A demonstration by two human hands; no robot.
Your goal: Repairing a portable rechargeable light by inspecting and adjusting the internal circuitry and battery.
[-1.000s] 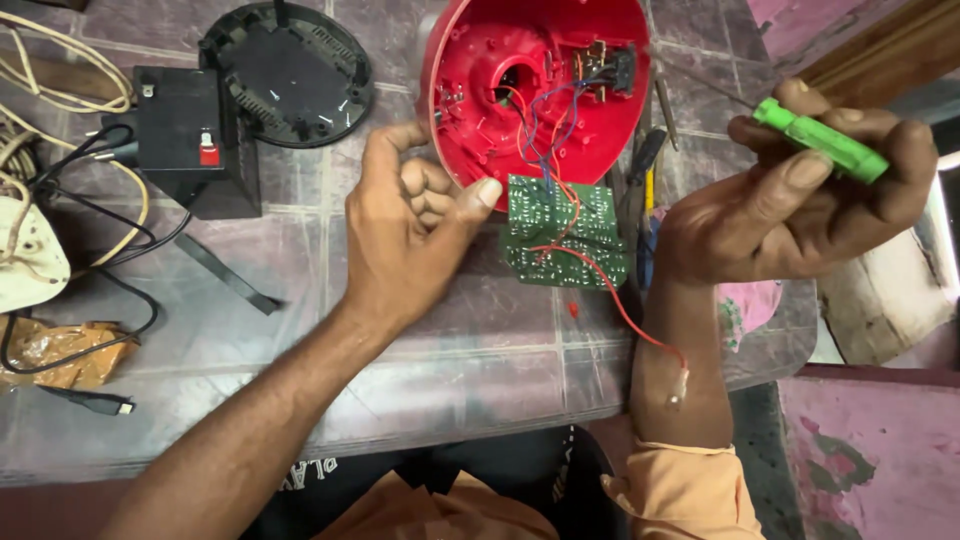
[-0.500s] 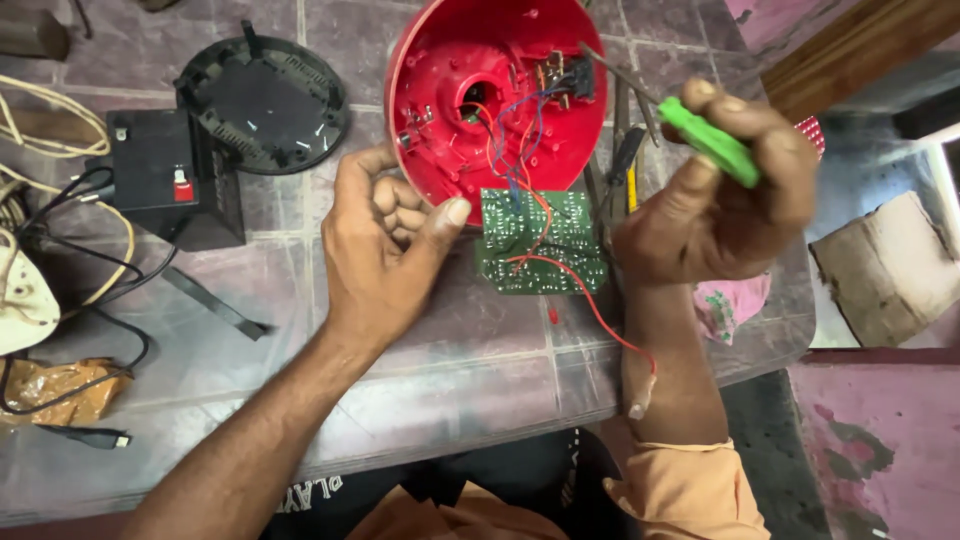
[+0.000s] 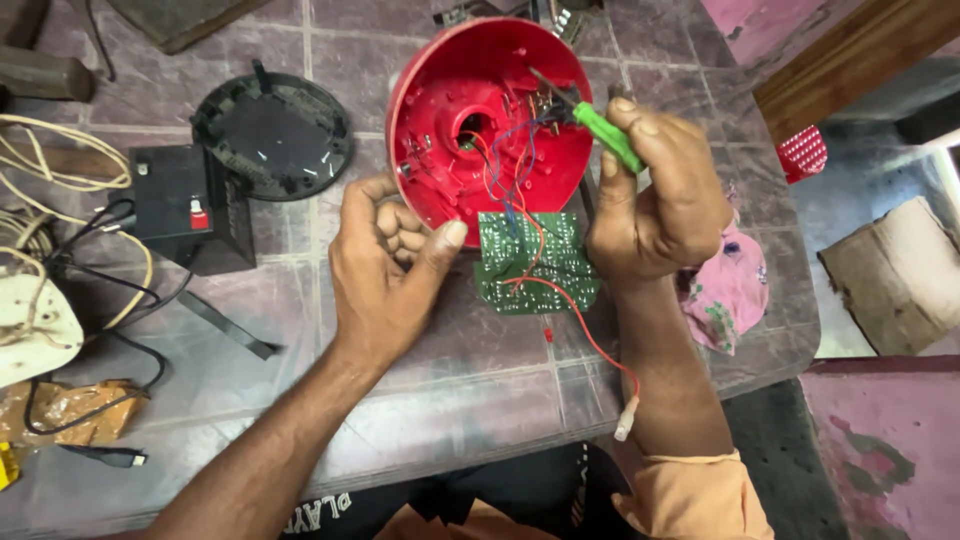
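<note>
Head view, near to far. Nearest the body, a thin red wire with a white plug end (image 3: 624,420) hangs off the edge of the grey tiled stone table (image 3: 300,400), beside the right forearm.

Left hand (image 3: 385,270): fingers curled into a loose fist, thumb extended and pressing the lower rim of the round red plastic housing (image 3: 480,130). Whether the curled fingers enclose anything, cannot tell.

Right hand (image 3: 655,205): clenched around the green-handled screwdriver (image 3: 600,132).

Between the two hands lies the green rectangular circuit board (image 3: 535,262), flat on the table, tethered by red and blue wires to the housing.

Key relation: the screwdriver's long axis runs up-left from the right hand, dark shaft tip inside the housing's right half. The housing lies beyond both hands; the right hand is the nearer to the tip's contact point.

Farther left: black round cover (image 3: 272,135), black box-shaped battery (image 3: 185,205).
</note>
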